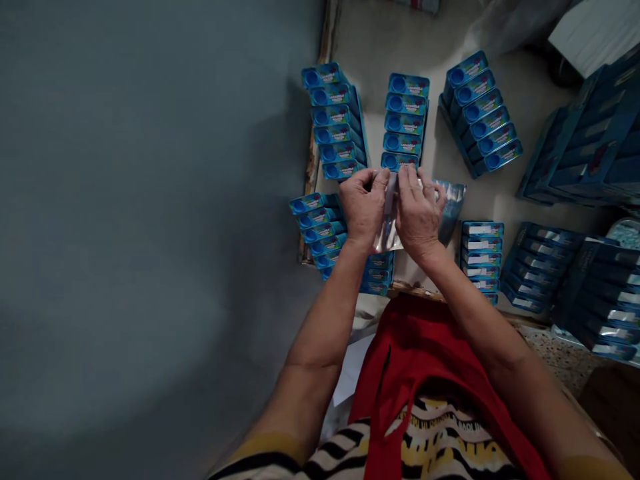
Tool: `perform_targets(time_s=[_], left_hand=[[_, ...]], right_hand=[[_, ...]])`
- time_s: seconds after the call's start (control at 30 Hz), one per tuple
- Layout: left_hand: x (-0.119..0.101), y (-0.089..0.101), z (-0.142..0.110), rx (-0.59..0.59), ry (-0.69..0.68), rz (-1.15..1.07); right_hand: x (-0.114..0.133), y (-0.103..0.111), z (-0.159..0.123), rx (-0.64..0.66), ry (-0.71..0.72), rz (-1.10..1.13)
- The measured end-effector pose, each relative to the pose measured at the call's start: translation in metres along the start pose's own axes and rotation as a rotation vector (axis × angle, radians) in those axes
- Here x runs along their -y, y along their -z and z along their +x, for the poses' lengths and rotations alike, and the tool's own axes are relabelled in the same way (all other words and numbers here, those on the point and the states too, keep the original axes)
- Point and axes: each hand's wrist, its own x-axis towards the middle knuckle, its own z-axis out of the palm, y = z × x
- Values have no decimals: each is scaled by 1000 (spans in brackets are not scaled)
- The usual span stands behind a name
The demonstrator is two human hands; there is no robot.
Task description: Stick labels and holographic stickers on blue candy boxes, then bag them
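Both my hands meet over the middle of a small wooden-edged table (pixel 309 167). My left hand (pixel 363 207) and my right hand (pixel 417 212) pinch the top edge of a clear, shiny plastic pouch (pixel 450 210) between fingers and thumbs. The pouch hangs under my palms and sticks out to the right. A row of blue printed packets (pixel 405 121) lies just beyond my fingertips.
Overlapping rows of blue packets lie at the far left (pixel 334 123), far right (pixel 481 113), near left (pixel 320 230) and near right (pixel 483 257). Blue cartons (pixel 585 143) are stacked at the right. A grey wall (pixel 150 233) fills the left. A red apron (pixel 425 360) covers my front.
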Motion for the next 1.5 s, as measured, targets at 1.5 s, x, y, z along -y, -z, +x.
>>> perform_targets(time_s=[1.5], left_hand=[[14, -50, -280, 485, 805, -291]], right_hand=[[-128, 69, -267, -74, -950, 582]])
